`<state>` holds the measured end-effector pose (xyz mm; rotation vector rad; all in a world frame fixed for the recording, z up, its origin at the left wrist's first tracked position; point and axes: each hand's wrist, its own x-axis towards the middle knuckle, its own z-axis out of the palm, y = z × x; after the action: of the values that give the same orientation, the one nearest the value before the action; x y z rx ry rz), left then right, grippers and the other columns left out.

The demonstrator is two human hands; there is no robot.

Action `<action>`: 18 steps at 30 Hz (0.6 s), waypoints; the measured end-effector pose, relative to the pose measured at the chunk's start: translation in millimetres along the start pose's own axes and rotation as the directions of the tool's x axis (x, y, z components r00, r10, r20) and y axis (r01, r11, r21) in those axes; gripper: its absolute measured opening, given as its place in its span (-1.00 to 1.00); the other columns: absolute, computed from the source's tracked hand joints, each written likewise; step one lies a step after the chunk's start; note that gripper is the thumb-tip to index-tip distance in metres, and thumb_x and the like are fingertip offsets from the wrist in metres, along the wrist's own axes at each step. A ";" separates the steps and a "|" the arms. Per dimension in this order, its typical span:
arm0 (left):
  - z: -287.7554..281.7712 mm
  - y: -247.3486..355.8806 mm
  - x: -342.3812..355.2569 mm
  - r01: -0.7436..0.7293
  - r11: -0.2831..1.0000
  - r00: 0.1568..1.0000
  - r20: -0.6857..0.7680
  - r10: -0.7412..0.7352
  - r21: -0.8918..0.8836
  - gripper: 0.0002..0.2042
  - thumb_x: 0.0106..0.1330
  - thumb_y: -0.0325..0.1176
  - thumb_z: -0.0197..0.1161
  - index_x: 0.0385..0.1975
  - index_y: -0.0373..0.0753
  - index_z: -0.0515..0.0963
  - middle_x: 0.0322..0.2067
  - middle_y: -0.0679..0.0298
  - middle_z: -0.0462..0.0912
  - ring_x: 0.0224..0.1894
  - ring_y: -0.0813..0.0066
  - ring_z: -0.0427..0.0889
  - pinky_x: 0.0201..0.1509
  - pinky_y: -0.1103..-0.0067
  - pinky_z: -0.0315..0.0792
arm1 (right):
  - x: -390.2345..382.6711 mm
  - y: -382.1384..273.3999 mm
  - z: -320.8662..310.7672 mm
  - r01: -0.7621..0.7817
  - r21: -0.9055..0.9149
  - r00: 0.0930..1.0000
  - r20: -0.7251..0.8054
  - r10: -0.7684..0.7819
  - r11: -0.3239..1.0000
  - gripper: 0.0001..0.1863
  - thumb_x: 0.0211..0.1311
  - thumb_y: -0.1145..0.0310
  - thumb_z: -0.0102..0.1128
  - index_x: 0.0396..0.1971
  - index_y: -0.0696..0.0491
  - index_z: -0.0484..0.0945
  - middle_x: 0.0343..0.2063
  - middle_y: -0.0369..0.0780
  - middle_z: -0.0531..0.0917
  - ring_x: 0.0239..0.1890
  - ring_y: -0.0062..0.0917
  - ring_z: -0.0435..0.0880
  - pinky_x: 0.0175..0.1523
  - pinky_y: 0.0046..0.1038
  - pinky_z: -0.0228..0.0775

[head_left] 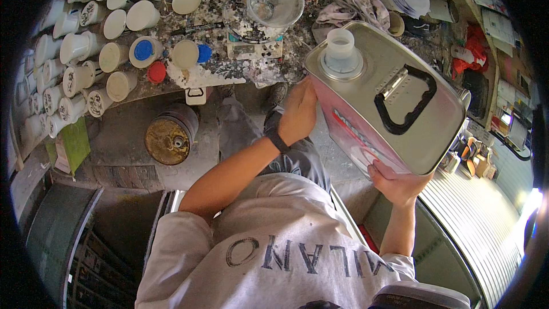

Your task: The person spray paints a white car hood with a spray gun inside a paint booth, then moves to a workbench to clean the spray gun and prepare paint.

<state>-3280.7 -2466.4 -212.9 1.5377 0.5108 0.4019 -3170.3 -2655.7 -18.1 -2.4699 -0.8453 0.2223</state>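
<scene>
A large rectangular metal can (409, 88) with pinkish sides is held up between my two hands at the right, its top facing up. My left hand (300, 111), with a dark band at the wrist, presses on its left side below the spout; those fingertips are hidden. My right hand (397, 186) grips the lower near side. A translucent plastic spout (341, 51) rises at the can's far left corner, and a black carrying handle (405, 100) lies on the top. Beyond the spout, a clear plastic tub (275, 3) stands on a paint-smeared scale (254, 48).
Several lidded pale cups (76, 48) crowd the left of the paint-spattered table (197, 83), near a red cap (157, 72). A crumpled cloth (351, 8) lies beyond the can. Below the table edge, a rusty drum (170, 133) stands on the floor.
</scene>
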 end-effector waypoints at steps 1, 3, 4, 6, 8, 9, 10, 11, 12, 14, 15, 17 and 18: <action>-7.4 0.0 -1.5 -0.069 0.992 0.998 0.011 0.068 0.101 -0.54 0.40 -0.36 0.07 0.27 -0.36 0.30 0.19 -0.18 0.48 -0.12 -0.12 0.66 -0.01 0.24 0.54 | 0.8 -0.1 1.0 -0.014 0.017 1.000 0.010 0.014 1.000 0.52 -0.53 0.17 0.63 0.51 0.27 -0.19 0.35 -0.02 0.27 0.38 -0.27 0.31 0.46 -0.26 0.13; -22.7 -4.0 -3.6 -0.006 0.910 1.000 0.026 -0.005 0.415 -0.48 0.34 -0.32 0.16 0.27 -0.38 0.30 0.34 -0.17 0.33 -0.32 -0.07 0.71 -0.25 0.20 0.59 | 1.3 0.4 2.0 -0.015 0.035 1.000 0.014 0.015 0.999 0.55 -0.53 0.17 0.63 0.52 0.26 -0.23 0.38 -0.02 0.24 0.40 -0.27 0.29 0.48 -0.26 0.10; -31.4 -8.5 -3.2 -0.035 0.836 0.999 0.037 0.017 0.548 -0.46 0.31 -0.32 0.19 0.27 -0.38 0.31 0.39 -0.15 0.26 -0.38 -0.05 0.71 -0.34 0.20 0.59 | 2.0 1.4 2.5 -0.003 0.034 1.000 0.006 0.003 0.999 0.54 -0.53 0.17 0.63 0.52 0.26 -0.22 0.37 -0.02 0.25 0.40 -0.27 0.29 0.49 -0.25 0.10; -45.4 -18.1 -3.6 -0.034 0.687 0.994 0.093 -0.049 0.726 -0.42 0.27 -0.30 0.26 0.26 -0.40 0.32 0.52 -0.09 0.01 -0.44 0.00 0.72 -0.51 0.27 0.58 | 0.9 3.6 2.1 -0.006 0.026 1.000 0.004 0.006 1.000 0.54 -0.52 0.16 0.63 0.52 0.27 -0.21 0.38 -0.02 0.25 0.40 -0.27 0.29 0.49 -0.25 0.09; -53.4 -28.1 -1.5 -0.053 0.652 0.987 0.137 -0.079 0.757 -0.41 0.31 -0.26 0.24 0.27 -0.42 0.27 0.51 -0.15 0.00 -0.39 -0.03 0.73 -0.45 0.26 0.62 | -1.6 5.6 1.4 -0.016 0.022 1.000 0.014 0.016 1.000 0.54 -0.52 0.15 0.64 0.51 0.27 -0.21 0.38 -0.02 0.25 0.41 -0.28 0.29 0.50 -0.25 0.08; -55.0 -32.6 0.0 -0.049 0.635 0.980 0.160 -0.117 0.771 -0.40 0.33 -0.24 0.23 0.27 -0.44 0.25 0.50 -0.18 0.00 -0.37 -0.04 0.73 -0.42 0.26 0.64 | -3.2 6.2 0.9 -0.042 0.008 0.999 0.004 0.042 0.999 0.54 -0.52 0.14 0.64 0.51 0.27 -0.21 0.38 -0.01 0.25 0.41 -0.28 0.28 0.50 -0.25 0.07; -55.7 -36.3 1.6 -0.048 0.616 0.981 0.154 -0.120 0.786 -0.41 0.33 -0.24 0.23 0.26 -0.43 0.25 0.50 -0.19 0.00 -0.38 -0.03 0.74 -0.43 0.26 0.64 | -4.7 7.1 0.9 -0.047 0.006 0.999 -0.005 0.047 0.999 0.54 -0.52 0.13 0.65 0.51 0.27 -0.20 0.38 -0.01 0.25 0.42 -0.28 0.28 0.51 -0.26 0.07; -56.1 -39.3 3.7 -0.040 0.596 0.980 0.147 -0.133 0.802 -0.42 0.33 -0.23 0.23 0.25 -0.43 0.26 0.50 -0.19 0.00 -0.38 -0.02 0.74 -0.43 0.27 0.63 | -6.2 7.5 0.7 -0.068 0.000 0.998 0.002 0.068 0.998 0.55 -0.53 0.13 0.65 0.51 0.28 -0.20 0.38 -0.01 0.25 0.42 -0.29 0.28 0.51 -0.26 0.07; -56.4 -41.3 4.8 -0.031 0.575 0.979 0.141 -0.147 0.818 -0.43 0.33 -0.23 0.23 0.24 -0.43 0.27 0.50 -0.20 0.00 -0.38 -0.01 0.74 -0.44 0.27 0.63 | -7.4 7.8 0.7 -0.049 0.023 0.999 -0.014 0.049 0.999 0.55 -0.53 0.12 0.65 0.51 0.28 -0.20 0.39 -0.01 0.25 0.42 -0.29 0.27 0.51 -0.27 0.06; -55.5 -43.1 6.7 -0.048 0.555 0.972 0.168 -0.167 0.830 -0.46 0.32 -0.23 0.24 0.20 -0.41 0.30 0.50 -0.20 -0.02 -0.38 0.00 0.74 -0.43 0.27 0.64 | -9.2 8.1 0.7 -0.074 0.064 0.997 -0.001 0.075 0.995 0.55 -0.52 0.12 0.66 0.51 0.28 -0.19 0.40 0.00 0.24 0.43 -0.29 0.26 0.51 -0.28 0.05; -55.4 -43.2 7.0 -0.052 0.539 0.967 0.177 -0.183 0.841 -0.47 0.32 -0.23 0.24 0.19 -0.41 0.31 0.51 -0.20 -0.03 -0.38 0.01 0.74 -0.43 0.27 0.64 | -10.0 8.3 0.6 -0.052 0.056 0.999 -0.011 0.053 0.997 0.55 -0.52 0.12 0.66 0.52 0.28 -0.19 0.40 0.00 0.24 0.44 -0.30 0.25 0.51 -0.28 0.05; -55.5 -42.9 6.6 -0.065 0.527 0.968 0.182 -0.174 0.847 -0.48 0.33 -0.22 0.24 0.17 -0.40 0.32 0.51 -0.21 -0.05 -0.37 0.01 0.75 -0.43 0.28 0.64 | -11.2 8.5 0.7 -0.059 0.050 0.998 0.005 0.059 0.997 0.55 -0.51 0.12 0.66 0.52 0.27 -0.20 0.41 0.00 0.23 0.45 -0.30 0.24 0.52 -0.29 0.03; -56.1 -42.8 6.2 -0.068 0.522 0.966 0.187 -0.179 0.850 -0.49 0.33 -0.22 0.24 0.17 -0.39 0.32 0.51 -0.22 -0.06 -0.37 0.02 0.75 -0.43 0.28 0.64 | -11.9 8.7 0.9 -0.068 0.051 0.998 0.001 0.068 0.996 0.54 -0.50 0.13 0.65 0.52 0.27 -0.20 0.42 0.00 0.22 0.45 -0.30 0.23 0.52 -0.29 0.03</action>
<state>-3309.3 -2416.3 -254.0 2.4978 0.5885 -0.1734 -3175.4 -2668.4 -23.5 -2.4526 -0.7469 0.2644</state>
